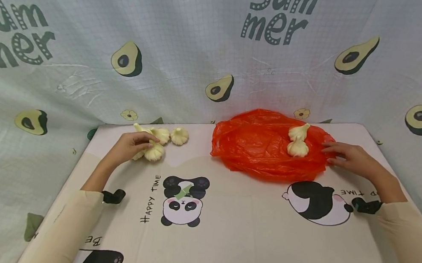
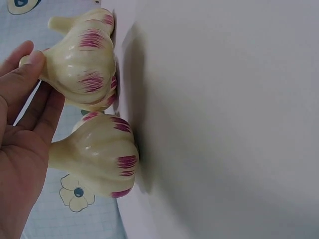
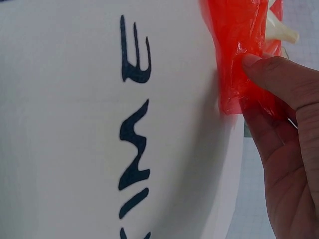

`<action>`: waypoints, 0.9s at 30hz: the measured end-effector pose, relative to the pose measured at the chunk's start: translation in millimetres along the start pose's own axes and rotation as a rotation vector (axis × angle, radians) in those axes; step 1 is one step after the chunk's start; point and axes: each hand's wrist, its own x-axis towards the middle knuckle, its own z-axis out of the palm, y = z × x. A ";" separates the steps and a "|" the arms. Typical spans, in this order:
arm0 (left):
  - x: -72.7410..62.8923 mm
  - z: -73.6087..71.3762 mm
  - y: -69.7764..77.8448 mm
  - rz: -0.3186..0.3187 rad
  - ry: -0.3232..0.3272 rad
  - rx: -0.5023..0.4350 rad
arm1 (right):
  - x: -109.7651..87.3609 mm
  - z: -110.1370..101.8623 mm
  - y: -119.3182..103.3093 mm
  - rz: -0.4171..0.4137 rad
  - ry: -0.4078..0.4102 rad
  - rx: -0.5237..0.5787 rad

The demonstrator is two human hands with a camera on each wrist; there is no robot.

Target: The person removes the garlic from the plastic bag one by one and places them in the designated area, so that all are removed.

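Observation:
At the table's back left, my left hand [image 1: 129,145] is over a group of several garlic bulbs. In the left wrist view its thumb and a finger pinch the stem of one garlic bulb [image 2: 82,62], cream with purple streaks. Another bulb [image 2: 99,157] sits just beside it, near the lower fingers. A red plastic bag [image 1: 252,146] lies spread at the back of the table, with two garlic bulbs [image 1: 297,148] on its right part. My right hand [image 1: 354,159] holds the bag's right edge, thumb on the red film [image 3: 234,64]; some of its fingers are hidden behind the plastic.
A single garlic bulb [image 1: 179,136] stands at the right of the group, between it and the bag. The table [image 1: 240,220] has a panda-print cover. Behind it hangs a curtain [image 1: 182,38] printed with avocados.

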 end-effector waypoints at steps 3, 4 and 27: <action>0.4 -0.1 0.1 0.009 0.000 0.001 | 0.5 -1.0 -0.1 -0.010 0.004 -0.011; 0.3 0.0 -0.1 0.009 -0.002 -0.002 | 0.5 -1.3 -0.5 -0.014 0.006 -0.013; -0.7 8.6 -1.9 -0.011 0.001 -0.006 | -2.7 -7.3 2.7 -0.122 0.141 -0.127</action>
